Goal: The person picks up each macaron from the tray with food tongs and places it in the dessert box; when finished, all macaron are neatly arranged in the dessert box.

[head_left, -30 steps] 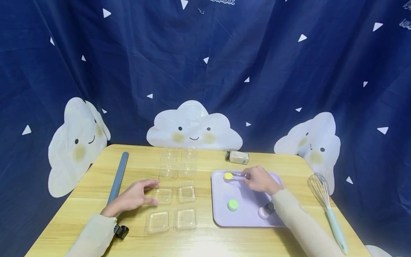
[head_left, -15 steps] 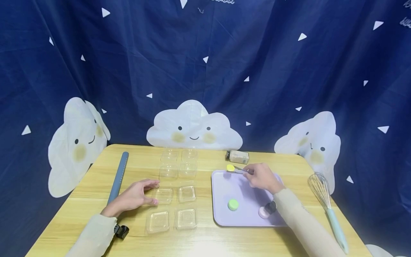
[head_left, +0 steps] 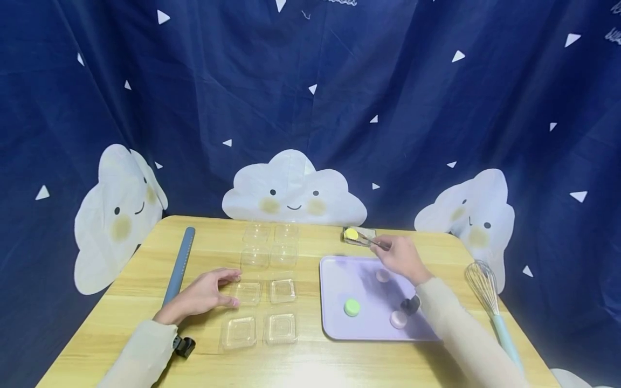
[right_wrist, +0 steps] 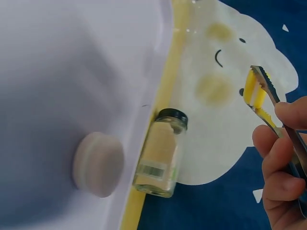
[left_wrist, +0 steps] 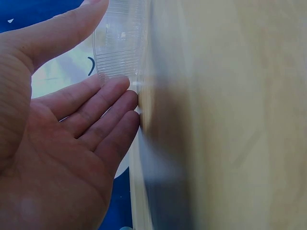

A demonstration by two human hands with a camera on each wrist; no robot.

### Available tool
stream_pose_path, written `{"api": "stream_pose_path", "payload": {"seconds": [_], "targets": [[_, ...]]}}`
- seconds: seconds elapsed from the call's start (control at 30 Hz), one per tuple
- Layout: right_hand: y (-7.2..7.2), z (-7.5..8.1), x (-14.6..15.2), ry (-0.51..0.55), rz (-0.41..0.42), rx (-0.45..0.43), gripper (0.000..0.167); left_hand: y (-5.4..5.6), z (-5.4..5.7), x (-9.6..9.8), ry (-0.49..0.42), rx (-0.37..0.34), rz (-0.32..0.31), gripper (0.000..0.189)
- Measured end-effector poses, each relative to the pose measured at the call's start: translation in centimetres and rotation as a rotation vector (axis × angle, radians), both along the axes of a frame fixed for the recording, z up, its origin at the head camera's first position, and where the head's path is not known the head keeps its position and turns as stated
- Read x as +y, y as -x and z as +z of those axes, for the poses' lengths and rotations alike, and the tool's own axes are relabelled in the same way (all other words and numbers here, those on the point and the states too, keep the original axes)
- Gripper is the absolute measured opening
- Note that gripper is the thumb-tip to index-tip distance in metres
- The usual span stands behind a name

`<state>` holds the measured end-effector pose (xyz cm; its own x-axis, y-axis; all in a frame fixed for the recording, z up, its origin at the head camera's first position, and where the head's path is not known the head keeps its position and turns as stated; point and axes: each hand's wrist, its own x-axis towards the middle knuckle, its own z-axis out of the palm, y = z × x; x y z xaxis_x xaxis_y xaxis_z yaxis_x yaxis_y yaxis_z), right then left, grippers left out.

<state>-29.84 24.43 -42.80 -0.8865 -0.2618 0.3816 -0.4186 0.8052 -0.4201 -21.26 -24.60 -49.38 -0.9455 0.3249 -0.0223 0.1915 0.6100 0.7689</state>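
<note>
My right hand [head_left: 400, 260] holds metal food tongs [right_wrist: 270, 90] between thumb and fingers. Their toothed tips pinch a yellow macaron [head_left: 351, 234] on edge, raised off the tray and overlapping a bottle in the head view. On the lilac tray [head_left: 335, 280] lie a green macaron [head_left: 352, 307] and two pale pink ones, one of which, a pink macaron [right_wrist: 98, 164], shows large in the right wrist view. My left hand [head_left: 201, 295] rests on its edge with thumb and fingers spread beside a clear plastic box [head_left: 249, 293], fingertips right at its side in the left wrist view.
Several clear lidded boxes [head_left: 281, 328] stand with lids raised in two columns left of the tray. A small glass bottle [right_wrist: 160, 153] with a black cap lies behind the tray. A grey-blue stick [head_left: 180, 267] lies at left, a whisk [head_left: 494, 307] at right.
My right hand has lifted the yellow macaron off the tray with the tongs and moved it up and back, over the bottle in the head view. My left hand has stayed in place.
</note>
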Motion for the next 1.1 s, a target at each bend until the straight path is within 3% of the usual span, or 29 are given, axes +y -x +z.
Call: {"api": "stream_pose_path", "payload": {"seconds": [0.17,0.5,0.8,1.1], "targets": [[0.2,0.7,-0.3,0.038,0.011,0.052,0.018,0.0,0.1,0.0,0.010,0.002,-0.004,0.083],[0.5,2.9,-1.9,0.111,0.061,0.260,0.015,0.1,0.1,0.1,0.018,0.010,-0.009,0.083],[-0.2,4.9,-5.4,0.165,0.154,0.279,0.019,0.0,0.0,0.0,0.010,0.005,-0.004,0.084],[0.1,5.4,-8.2,0.159,0.244,0.336,0.016,0.0,0.1,-0.1,0.011,0.008,-0.004,0.084]]}}
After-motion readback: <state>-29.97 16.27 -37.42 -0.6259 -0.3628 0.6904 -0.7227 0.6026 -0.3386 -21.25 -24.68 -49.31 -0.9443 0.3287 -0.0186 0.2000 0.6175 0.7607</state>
